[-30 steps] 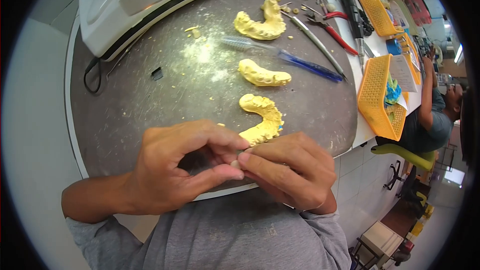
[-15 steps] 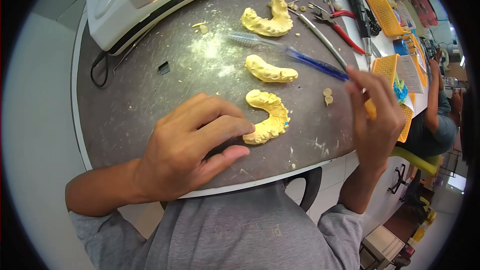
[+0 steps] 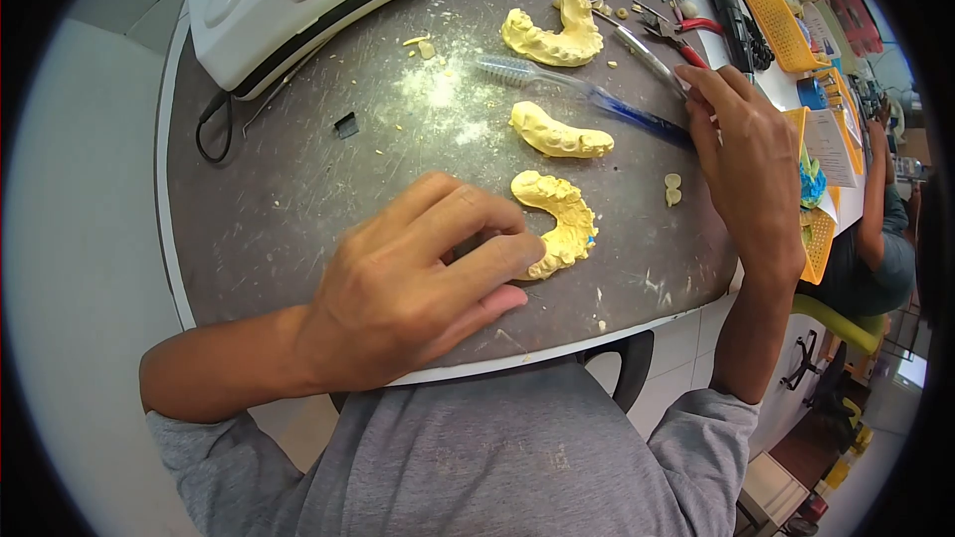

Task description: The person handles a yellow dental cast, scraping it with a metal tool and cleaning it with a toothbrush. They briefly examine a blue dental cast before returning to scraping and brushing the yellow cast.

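Observation:
My left hand (image 3: 428,273) is half curled, fingers apart. Its fingertips overlap the near left end of a yellow horseshoe-shaped dental cast (image 3: 569,224), hiding that end; the thumb lies below it. My right hand (image 3: 746,144) reaches over the right side of the bench, with thumb and fingertips closed at the near end of a slim metal-handled tool (image 3: 642,50). Below those fingers lies a clear and blue toothbrush (image 3: 607,104), its bristles pointing left. A curved yellow cast piece (image 3: 560,131) lies behind the near cast, and another horseshoe cast (image 3: 552,38) lies farther back.
A white machine (image 3: 298,10) with a black cord stands at back left, near pale powder (image 3: 438,85). Red-handled pliers (image 3: 691,52), small rotary bits and yellow baskets (image 3: 786,25) are at the right. Small pale discs (image 3: 672,189) lie near my right wrist. A person (image 3: 865,239) sits at far right.
My right hand has moved up and closed at the metal tool's end. My left fingers now cover more of the near cast's end. The whole view has shifted slightly.

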A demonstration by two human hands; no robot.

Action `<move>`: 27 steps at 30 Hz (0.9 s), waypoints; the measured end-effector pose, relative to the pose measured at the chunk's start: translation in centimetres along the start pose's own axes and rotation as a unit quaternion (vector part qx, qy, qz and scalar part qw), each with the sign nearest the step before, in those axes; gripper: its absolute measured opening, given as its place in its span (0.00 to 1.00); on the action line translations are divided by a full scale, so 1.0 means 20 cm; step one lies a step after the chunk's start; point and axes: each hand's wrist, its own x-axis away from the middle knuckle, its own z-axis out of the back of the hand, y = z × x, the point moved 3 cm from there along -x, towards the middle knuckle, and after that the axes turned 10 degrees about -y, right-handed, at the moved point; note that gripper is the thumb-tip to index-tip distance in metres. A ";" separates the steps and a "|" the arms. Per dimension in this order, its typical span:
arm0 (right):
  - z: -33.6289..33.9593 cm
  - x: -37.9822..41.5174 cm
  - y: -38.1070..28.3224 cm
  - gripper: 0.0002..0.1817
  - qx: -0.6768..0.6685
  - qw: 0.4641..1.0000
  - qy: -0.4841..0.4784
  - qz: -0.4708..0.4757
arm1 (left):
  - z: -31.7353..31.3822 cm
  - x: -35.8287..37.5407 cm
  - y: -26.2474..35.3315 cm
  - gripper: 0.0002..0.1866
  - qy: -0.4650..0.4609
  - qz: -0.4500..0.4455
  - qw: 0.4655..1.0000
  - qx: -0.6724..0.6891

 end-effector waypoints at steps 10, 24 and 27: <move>0.12 0.25 -0.04 0.12 -0.275 0.934 0.222 -0.044 | 0.02 0.04 0.01 0.17 -0.011 0.015 0.998 -0.068; 0.05 0.07 -0.26 0.20 -0.189 0.977 -0.016 0.097 | 0.22 -0.04 -0.09 0.37 -0.033 0.093 0.985 -0.143; 0.02 0.02 -0.26 0.15 -0.167 0.975 -0.016 0.144 | 0.20 -0.06 -0.16 0.40 -0.091 0.085 0.990 -0.064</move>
